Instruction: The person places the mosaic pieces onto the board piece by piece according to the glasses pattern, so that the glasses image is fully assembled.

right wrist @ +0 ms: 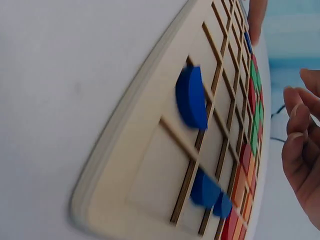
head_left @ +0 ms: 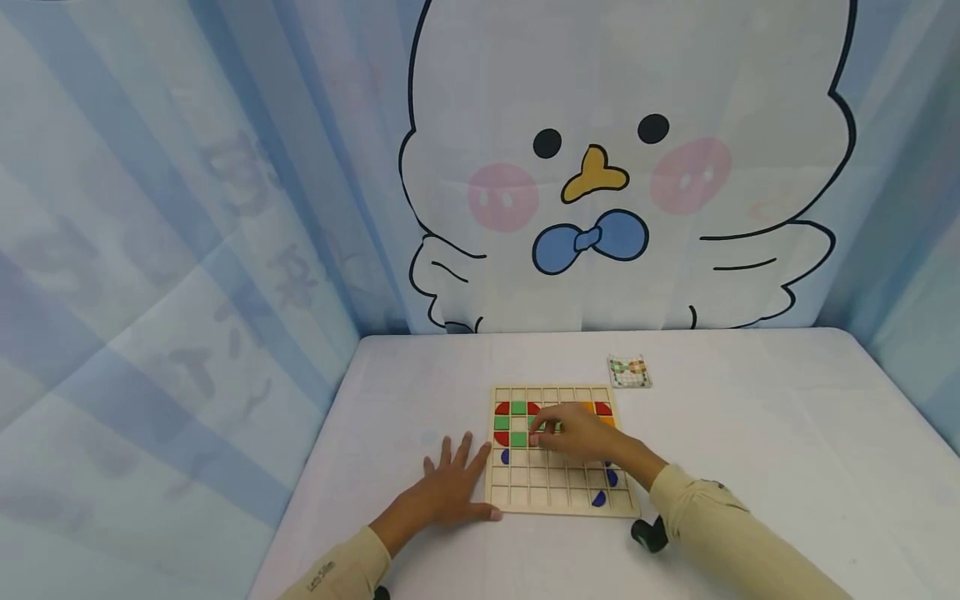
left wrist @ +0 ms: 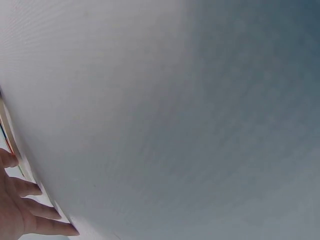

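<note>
A wooden grid board lies on the table with red, green, orange and blue pieces on it. My right hand is over the board's middle, its fingers bent. Its fingertips are near a red piece. In the right wrist view, the right hand is raised past the board with curled fingers; whether they hold a small piece cannot be made out. My left hand rests with spread fingers at the board's left edge, and in the left wrist view the left hand shows at the lower left.
A small printed pattern card lies behind the board's right corner. Blue half-round pieces lie loosely across the grid ridges near the board's front corner. A dark object is by the right sleeve. A patterned curtain hangs behind the white table.
</note>
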Demonstrator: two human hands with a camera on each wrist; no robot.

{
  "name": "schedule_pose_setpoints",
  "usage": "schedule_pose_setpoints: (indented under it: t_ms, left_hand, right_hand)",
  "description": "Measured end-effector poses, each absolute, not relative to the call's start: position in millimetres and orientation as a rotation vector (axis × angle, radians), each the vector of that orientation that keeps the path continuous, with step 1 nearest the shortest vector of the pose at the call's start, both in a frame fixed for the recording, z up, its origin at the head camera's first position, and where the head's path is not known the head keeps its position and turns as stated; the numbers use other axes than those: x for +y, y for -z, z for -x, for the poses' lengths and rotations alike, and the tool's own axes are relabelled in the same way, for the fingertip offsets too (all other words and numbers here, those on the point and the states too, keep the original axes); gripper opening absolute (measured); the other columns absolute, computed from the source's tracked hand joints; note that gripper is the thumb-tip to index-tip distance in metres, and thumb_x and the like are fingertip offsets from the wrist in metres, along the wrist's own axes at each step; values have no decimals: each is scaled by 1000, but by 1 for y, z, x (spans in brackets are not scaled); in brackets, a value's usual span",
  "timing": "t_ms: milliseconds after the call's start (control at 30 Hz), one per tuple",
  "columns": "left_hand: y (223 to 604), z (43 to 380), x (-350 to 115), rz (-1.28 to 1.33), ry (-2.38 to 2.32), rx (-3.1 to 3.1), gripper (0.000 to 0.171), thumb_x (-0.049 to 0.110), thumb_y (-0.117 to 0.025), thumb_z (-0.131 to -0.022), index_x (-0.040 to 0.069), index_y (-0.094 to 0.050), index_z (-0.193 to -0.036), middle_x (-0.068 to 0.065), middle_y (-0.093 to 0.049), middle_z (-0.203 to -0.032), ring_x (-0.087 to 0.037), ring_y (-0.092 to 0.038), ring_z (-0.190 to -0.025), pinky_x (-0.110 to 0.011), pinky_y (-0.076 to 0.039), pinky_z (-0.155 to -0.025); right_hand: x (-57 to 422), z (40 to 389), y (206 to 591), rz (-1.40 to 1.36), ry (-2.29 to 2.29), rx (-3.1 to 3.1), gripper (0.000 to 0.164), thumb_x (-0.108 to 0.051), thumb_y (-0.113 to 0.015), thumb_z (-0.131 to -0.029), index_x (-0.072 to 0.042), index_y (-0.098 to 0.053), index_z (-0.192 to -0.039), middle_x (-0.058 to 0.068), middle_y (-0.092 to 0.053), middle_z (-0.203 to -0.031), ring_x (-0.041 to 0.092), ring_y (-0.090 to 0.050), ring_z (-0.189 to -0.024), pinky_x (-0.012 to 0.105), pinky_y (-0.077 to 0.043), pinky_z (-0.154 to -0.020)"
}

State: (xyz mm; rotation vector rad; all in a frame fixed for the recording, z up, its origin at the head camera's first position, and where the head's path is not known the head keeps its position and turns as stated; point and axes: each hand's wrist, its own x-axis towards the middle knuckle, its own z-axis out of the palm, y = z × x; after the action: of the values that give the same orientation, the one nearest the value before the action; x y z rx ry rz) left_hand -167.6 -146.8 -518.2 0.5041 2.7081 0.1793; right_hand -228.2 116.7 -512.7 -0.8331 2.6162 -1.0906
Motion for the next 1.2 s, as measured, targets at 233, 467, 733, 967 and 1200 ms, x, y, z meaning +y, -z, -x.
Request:
schedule_pose_setpoints:
  t_ms: [233,467,733,967,1200]
  left_hand:
    - [520,168,-146,-481,-181,2711,107,72,-69,-78,21,-24,-161,-18,-15,-168,-55,-12,-150,-77,-26,-107]
    - [523,169,-147,-488,-158,2712,109,75,-67,-78,22,-22,-161,-18,-14,-168,-55,-12,-150,-77,-27,-108]
    - [525,170,-147,-491,-146,2716,109,75,-67,-77,22,-22,-161,-18,-14,-168,-54,-12,-150,-77,-27,-107]
    - [527,170,-149,-483,-152,2720,109,75,-68,-77,23,-23,-161,-17,-14,-168,-55,-12,-150,-76,-27,-108]
    - [524,168,-147,-487,-162,2718,109,76,-66,-77,22,-23,-161,-17,-14,-168,-55,-12,-150,-76,-27,-108]
  right_hand:
    - [179,220,514,733,1079,2663,15,-25,-69,-95,-14,-73,-104,-9,-62,-84,7,-52,-75,22,-46,-65]
    - [235,196,517,455,978,2705,17,-24,-75,-90,-16,-73,-105,-8,-60,-83,11,-52,-75,22,-46,-62]
    - [275,166,519,319,818,2733,30,-33,-84,-80,-17,-74,-103,-9,-61,-83,11,-50,-74,22,-44,-62]
    - [282,148,526,320,713,2815,35,-43,-84,-77,-18,-73,-99,-11,-63,-85,10,-52,-79,29,-48,-70]
    - [281,142,529,272,720,2843,32,-40,-84,-77,-17,-75,-97,-12,-65,-84,10,-53,-78,28,-46,-69]
